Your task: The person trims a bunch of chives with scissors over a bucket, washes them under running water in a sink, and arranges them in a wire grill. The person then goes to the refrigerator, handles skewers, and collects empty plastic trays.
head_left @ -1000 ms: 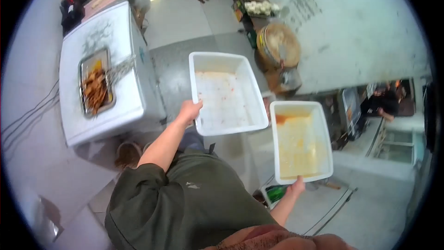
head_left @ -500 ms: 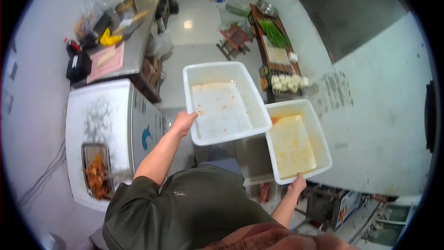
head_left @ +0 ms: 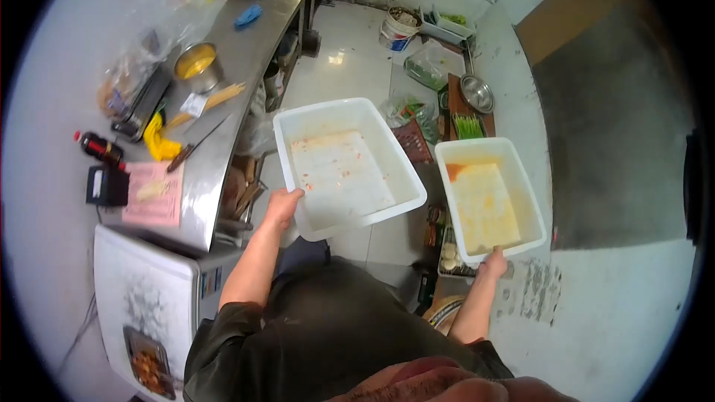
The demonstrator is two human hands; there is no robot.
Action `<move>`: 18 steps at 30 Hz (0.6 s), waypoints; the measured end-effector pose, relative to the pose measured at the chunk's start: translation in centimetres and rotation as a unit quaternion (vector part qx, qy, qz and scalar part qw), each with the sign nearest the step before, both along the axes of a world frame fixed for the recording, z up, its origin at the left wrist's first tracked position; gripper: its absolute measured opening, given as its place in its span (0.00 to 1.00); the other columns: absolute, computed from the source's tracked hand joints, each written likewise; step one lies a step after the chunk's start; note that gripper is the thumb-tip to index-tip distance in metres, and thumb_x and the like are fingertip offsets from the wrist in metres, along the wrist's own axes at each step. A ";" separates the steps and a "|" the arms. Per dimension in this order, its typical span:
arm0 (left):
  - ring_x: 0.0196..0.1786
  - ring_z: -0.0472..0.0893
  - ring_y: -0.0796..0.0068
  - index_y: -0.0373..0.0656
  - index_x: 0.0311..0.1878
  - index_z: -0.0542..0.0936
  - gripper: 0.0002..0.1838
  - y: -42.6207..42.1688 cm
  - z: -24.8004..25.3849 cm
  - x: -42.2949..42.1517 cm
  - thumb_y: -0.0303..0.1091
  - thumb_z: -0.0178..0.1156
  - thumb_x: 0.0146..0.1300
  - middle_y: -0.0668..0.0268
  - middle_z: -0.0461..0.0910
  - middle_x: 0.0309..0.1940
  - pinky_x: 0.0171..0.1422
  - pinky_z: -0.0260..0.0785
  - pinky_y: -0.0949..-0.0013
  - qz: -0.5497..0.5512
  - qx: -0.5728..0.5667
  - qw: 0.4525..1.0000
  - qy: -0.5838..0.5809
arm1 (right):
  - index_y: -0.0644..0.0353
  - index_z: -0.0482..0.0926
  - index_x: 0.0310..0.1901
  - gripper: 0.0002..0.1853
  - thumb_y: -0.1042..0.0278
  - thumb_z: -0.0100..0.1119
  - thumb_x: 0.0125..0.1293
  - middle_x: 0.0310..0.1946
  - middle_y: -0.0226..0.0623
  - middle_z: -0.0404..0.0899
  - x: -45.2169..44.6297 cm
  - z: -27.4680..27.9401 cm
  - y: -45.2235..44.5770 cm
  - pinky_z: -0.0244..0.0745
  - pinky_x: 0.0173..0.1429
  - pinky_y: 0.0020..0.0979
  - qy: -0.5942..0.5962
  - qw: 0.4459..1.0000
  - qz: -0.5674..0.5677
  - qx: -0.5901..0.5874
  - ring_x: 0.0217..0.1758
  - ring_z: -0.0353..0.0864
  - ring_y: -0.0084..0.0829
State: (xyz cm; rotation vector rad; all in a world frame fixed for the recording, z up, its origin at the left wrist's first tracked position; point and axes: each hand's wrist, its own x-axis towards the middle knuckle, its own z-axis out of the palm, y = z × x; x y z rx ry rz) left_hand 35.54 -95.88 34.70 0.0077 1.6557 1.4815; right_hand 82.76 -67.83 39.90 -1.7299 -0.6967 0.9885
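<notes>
My left hand (head_left: 284, 207) grips the near left rim of a white plastic tub (head_left: 350, 171), which has small reddish-orange scraps scattered over its floor. With my right hand (head_left: 493, 260) I hold a second white tub (head_left: 488, 201) by its near edge. Yellowish liquid residue coats the bottom of that one, with an orange-red smear in its far left corner. Both tubs are held in the air in front of me, side by side with a gap between them. The fingers of each hand are partly hidden under the rims.
A steel counter (head_left: 216, 149) along the left carries a knife (head_left: 199, 143), a metal pot (head_left: 198, 67) and a pink sheet (head_left: 152, 195). Below it stands a white freezer (head_left: 141, 283) with a tray of browned food (head_left: 151, 365). A bucket (head_left: 398, 30) and a steel bowl (head_left: 477, 94) are farther off.
I have moved forward along the aisle; the freezer and counter now sit lower in view. The right tub has risen and shifted right, away from the left tub. Both stay gripped.
</notes>
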 end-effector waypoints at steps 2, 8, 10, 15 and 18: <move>0.38 0.81 0.65 0.26 0.45 0.80 0.19 5.3 -2.2 -5.2 0.33 0.59 0.55 0.55 0.82 0.38 0.43 0.72 0.64 -0.003 -0.009 1.000 0.005 | 0.77 0.75 0.49 0.21 0.70 0.58 0.56 0.46 0.48 0.78 -3.2 -1.6 7.6 0.78 0.47 0.45 0.020 0.999 0.004 0.049 0.43 0.80 0.42; 0.39 0.81 0.64 0.28 0.46 0.81 0.22 20.1 -0.9 -17.9 0.39 0.64 0.55 0.54 0.82 0.38 0.42 0.71 0.60 -0.036 -0.034 0.999 0.022 | 0.77 0.75 0.49 0.22 0.65 0.59 0.60 0.46 0.46 0.79 -18.0 4.1 24.4 0.76 0.44 0.43 -0.040 0.998 -0.032 0.035 0.43 0.79 0.39; 0.38 0.82 0.63 0.28 0.48 0.79 0.22 24.4 1.0 -22.0 0.36 0.62 0.55 0.54 0.82 0.39 0.42 0.71 0.61 -0.026 -0.050 0.998 0.002 | 0.77 0.77 0.46 0.20 0.65 0.60 0.59 0.43 0.46 0.80 -23.2 5.1 29.6 0.76 0.44 0.41 -0.013 0.998 -0.030 0.045 0.42 0.80 0.38; 0.34 0.81 0.60 0.24 0.46 0.75 0.22 37.6 -0.8 -31.2 0.35 0.60 0.55 0.51 0.80 0.38 0.35 0.73 0.61 -0.030 -0.024 0.999 -0.033 | 0.82 0.73 0.45 0.18 0.70 0.59 0.62 0.43 0.52 0.79 -34.4 5.2 44.7 0.77 0.44 0.42 -0.017 0.988 -0.022 0.153 0.41 0.79 0.40; 0.35 0.82 0.60 0.25 0.44 0.75 0.20 45.2 0.3 -36.9 0.34 0.60 0.55 0.51 0.80 0.36 0.35 0.74 0.62 -0.058 -0.048 0.997 -0.008 | 0.81 0.73 0.44 0.17 0.71 0.59 0.61 0.43 0.52 0.79 -42.2 5.4 54.1 0.77 0.44 0.41 -0.031 0.988 -0.022 0.152 0.41 0.80 0.40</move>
